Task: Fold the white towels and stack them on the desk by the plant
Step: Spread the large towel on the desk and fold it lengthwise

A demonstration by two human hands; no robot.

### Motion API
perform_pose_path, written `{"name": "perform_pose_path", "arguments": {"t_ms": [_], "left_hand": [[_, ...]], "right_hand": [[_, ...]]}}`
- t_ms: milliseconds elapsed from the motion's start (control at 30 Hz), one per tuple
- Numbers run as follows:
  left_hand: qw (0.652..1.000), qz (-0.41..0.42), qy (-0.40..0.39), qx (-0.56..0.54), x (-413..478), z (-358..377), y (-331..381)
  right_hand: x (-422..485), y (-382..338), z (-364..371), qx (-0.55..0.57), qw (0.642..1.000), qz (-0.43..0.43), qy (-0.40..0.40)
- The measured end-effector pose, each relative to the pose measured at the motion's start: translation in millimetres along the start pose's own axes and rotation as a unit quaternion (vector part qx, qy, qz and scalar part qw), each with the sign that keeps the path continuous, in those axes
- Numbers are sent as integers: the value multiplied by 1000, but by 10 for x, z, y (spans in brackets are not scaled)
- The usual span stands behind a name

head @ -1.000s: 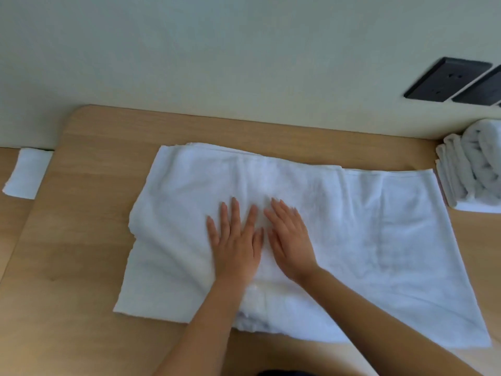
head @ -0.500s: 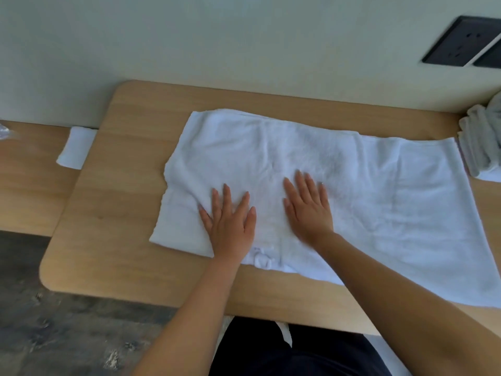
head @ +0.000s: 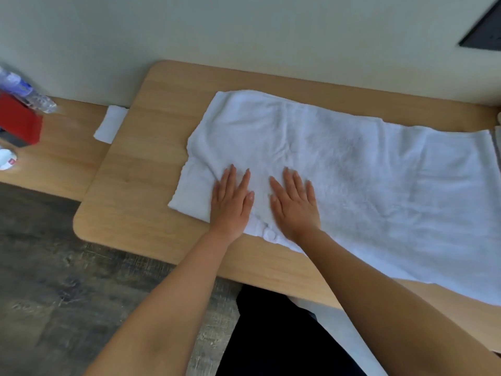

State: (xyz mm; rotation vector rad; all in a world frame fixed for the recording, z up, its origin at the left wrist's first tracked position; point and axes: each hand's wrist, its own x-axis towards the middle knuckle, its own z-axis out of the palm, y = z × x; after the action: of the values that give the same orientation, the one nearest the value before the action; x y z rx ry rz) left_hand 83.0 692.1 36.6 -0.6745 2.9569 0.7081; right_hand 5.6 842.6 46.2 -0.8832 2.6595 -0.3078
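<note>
From the head view, the white towel (head: 339, 172) lies spread across the wooden worktop (head: 141, 185), its left end doubled over in a thicker layer and its right end running out of frame. The left hand (head: 230, 204) and right hand (head: 294, 204) lie flat on that left part, side by side, fingers straight and slightly spread, palms down, gripping nothing. The step looks like smoothing before the next fold. It probably goes best with strokes from the middle outward and even pressure, so the layers do not creep. A small bunched lump (head: 267, 233) at the near edge between the wrists wants flattening first, and creases above the fingers need pressing out

Nothing lies on the towel itself. A small folded white cloth (head: 111, 123) sits just beyond the worktop's left edge on a lower wooden shelf (head: 62, 158), and further left are a plastic water bottle (head: 27, 95) and a red object (head: 19, 122). A dark wall plate (head: 485, 33) shows top right. No plant is in view
</note>
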Motion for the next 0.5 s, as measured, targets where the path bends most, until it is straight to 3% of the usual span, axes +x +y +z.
{"name": "perform_pose_path", "arguments": {"t_ms": [133,200,333,500], "left_hand": [[978,-193,56,-48,75,-92,-65],[962,-258,40,-77,139,-176,-153],[960,-263,28,-94,276,-388,-329],[962,-197,48,-183,387,-537,-581]], "right_hand": [[-39,49,-21,11,1000,12,-12],[-80,45,-36,10,999,28,-17],[-80,-137,-79,19,997,73,-30],[-53,-517,-95,55,993,102,-37]]}}
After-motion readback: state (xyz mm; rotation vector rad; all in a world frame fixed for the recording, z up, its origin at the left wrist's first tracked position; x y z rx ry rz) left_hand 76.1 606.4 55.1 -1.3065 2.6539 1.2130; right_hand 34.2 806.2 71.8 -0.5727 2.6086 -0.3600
